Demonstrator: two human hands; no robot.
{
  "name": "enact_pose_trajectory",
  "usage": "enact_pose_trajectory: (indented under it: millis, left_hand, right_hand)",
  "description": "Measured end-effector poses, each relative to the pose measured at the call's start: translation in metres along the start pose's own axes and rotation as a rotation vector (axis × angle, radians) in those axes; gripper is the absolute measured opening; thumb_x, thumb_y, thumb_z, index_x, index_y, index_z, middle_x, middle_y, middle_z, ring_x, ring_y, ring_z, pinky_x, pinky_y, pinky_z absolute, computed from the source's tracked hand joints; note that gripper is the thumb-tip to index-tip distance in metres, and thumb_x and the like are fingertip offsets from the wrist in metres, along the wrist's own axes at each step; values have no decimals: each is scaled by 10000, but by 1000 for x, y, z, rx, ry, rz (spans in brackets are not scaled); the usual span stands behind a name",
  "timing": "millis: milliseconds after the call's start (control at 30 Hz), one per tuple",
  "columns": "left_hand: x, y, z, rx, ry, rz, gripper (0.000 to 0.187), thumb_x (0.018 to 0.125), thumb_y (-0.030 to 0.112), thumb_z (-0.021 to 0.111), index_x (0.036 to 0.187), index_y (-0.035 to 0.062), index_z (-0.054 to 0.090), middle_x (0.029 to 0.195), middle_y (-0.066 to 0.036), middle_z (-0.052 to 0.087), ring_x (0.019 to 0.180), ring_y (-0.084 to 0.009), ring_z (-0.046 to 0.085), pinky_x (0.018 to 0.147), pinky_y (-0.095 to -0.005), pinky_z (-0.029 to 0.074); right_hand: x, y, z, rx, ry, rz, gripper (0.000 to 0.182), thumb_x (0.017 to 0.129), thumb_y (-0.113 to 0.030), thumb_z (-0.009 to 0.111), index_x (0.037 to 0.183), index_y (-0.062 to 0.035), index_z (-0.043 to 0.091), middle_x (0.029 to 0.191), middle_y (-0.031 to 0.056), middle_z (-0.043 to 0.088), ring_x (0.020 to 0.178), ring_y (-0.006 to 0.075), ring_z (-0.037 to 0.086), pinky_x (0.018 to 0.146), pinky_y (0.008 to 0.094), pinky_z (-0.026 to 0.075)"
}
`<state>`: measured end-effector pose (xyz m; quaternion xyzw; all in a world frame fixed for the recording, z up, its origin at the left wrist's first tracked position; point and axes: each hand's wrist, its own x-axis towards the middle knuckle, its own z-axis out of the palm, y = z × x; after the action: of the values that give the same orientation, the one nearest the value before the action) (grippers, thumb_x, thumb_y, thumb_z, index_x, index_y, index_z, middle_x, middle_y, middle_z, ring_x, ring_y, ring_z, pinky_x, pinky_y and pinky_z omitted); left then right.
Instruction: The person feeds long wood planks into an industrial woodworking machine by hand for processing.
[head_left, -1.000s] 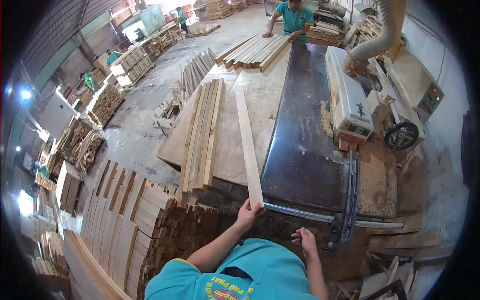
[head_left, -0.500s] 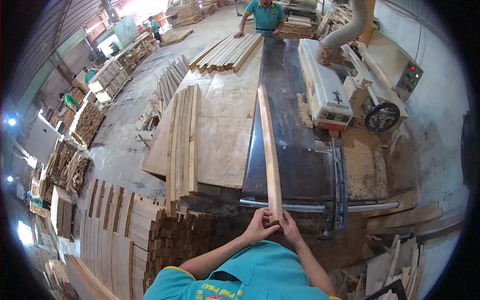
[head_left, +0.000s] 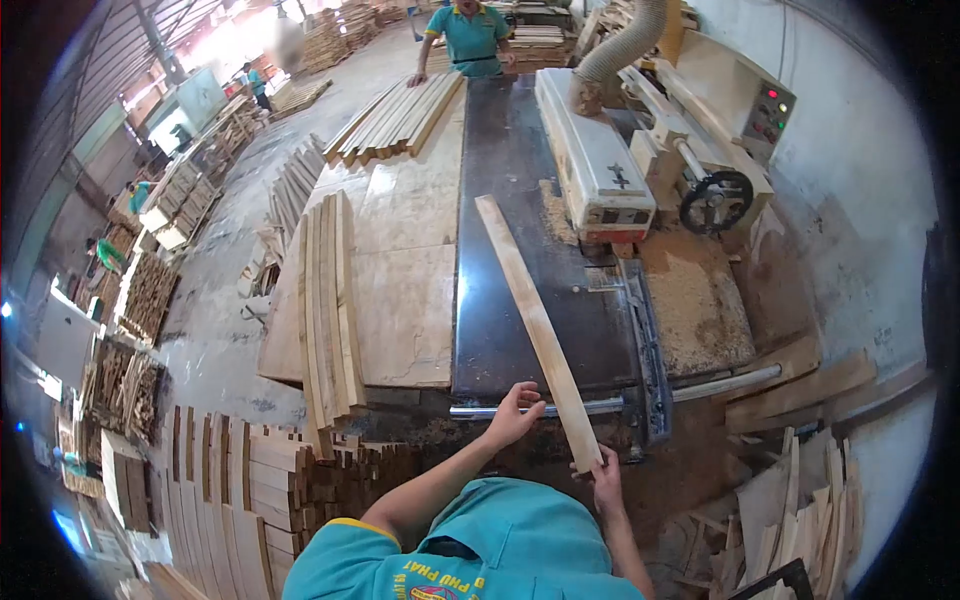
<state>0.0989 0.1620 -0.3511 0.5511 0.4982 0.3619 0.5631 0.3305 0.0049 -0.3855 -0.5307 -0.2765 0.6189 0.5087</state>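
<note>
Right hand (head_left: 603, 485) closed in a grip on the near end of the wood slat (head_left: 535, 322); left hand (head_left: 515, 412) open, fingers spread just beside it, holding nothing. Slat lying aslant across the dark machine bed (head_left: 510, 220), far end toward the cutter housing (head_left: 592, 165). Feeding step apparently in hand; next probably squaring the slat along the bed and pushing forward.

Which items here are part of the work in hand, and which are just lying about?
In hand:
long pale wooden slat, near end held by right hand
left hand at the steel roller bar
dark machine bed

Lying about:
slat row on plywood
far slat stack
sawdust heap
offcuts by wall
</note>
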Motion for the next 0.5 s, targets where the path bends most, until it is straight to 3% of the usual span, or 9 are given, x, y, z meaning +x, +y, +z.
enact_pose_trajectory:
  millis: [67, 100, 200, 267, 300, 333, 400, 433, 500]
  left_hand:
    - [19, -18, 9, -31, -18, -21, 541, 954, 204, 706, 1393, 8, 458, 1132, -147, 637, 1009, -193, 652, 821, -344, 573]
    - [26, -26, 14, -35, -4, -29, 562, 955, 204, 703, 1411, 10, 440, 1128, -146, 639, 987, -192, 652, 816, -346, 572]
    - [41, -39, 36, -13, -10, -35, 642, 954, 210, 704, 1459, -9, 372, 1105, -139, 639, 927, -186, 648, 791, -349, 570]
    - [42, -25, 53, 101, -96, -60, 659, 953, 202, 702, 1449, -36, 339, 1072, -138, 633, 928, -191, 647, 790, -343, 564]
    - [32, 19, 58, 36, -259, -105, 660, 955, 163, 689, 1442, -43, 295, 1079, -150, 616, 942, -200, 647, 789, -331, 559]
    - [31, 7, 68, 42, -286, -106, 660, 955, 163, 689, 1442, -43, 295, 1079, -150, 616, 942, -200, 647, 789, -331, 559]
    - [21, -29, 91, 201, -383, 185, 633, 957, 113, 668, 1434, -17, 273, 1166, -177, 576, 999, -220, 640, 787, -331, 563]
    - [19, -37, 104, 52, -422, 338, 723, 951, 88, 663, 1502, -1, 205, 1255, -192, 520, 1068, -237, 621, 801, -346, 572]
    - [14, -40, 115, 105, -504, 328, 775, 948, 90, 666, 1532, 6, 163, 1274, -193, 508, 1096, -249, 611, 822, -357, 573]
  right_hand:
    - [-18, 19, -28, -4, 105, -42, 357, 1074, -182, 475, 1404, -67, 402, 1232, 186, 626, 978, 288, 710, 736, 381, 604]
    - [-33, 18, -43, -3, 123, 89, 364, 1072, -178, 478, 1410, -57, 422, 1243, 177, 627, 963, 288, 711, 735, 385, 608]
    - [-78, 23, -69, 29, 245, 33, 377, 1068, -172, 484, 1423, -52, 442, 1231, 168, 641, 949, 287, 711, 737, 396, 608]
    - [-108, 42, -94, 34, 278, -11, 398, 1062, -161, 491, 1442, -50, 454, 1244, 165, 641, 960, 288, 710, 738, 399, 609]
    - [-128, 41, -98, 43, 327, 40, 398, 1059, -152, 492, 1442, -47, 463, 1253, 162, 639, 961, 285, 708, 741, 395, 608]
    - [-145, 46, -104, 54, 375, 89, 398, 1056, -142, 493, 1442, -45, 473, 1263, 159, 636, 962, 283, 707, 744, 391, 607]
    - [-175, 53, -106, 77, 461, 96, 400, 1052, -132, 493, 1441, -39, 487, 1292, 147, 624, 1008, 271, 693, 754, 391, 605]
    - [-189, 53, -106, 71, 507, 92, 418, 1050, -184, 516, 1439, -33, 491, 1280, 144, 627, 1022, 251, 682, 767, 381, 599]
    - [-210, 54, -104, 77, 571, 86, 445, 1047, -235, 539, 1438, -26, 495, 1267, 141, 630, 1037, 230, 671, 780, 371, 592]
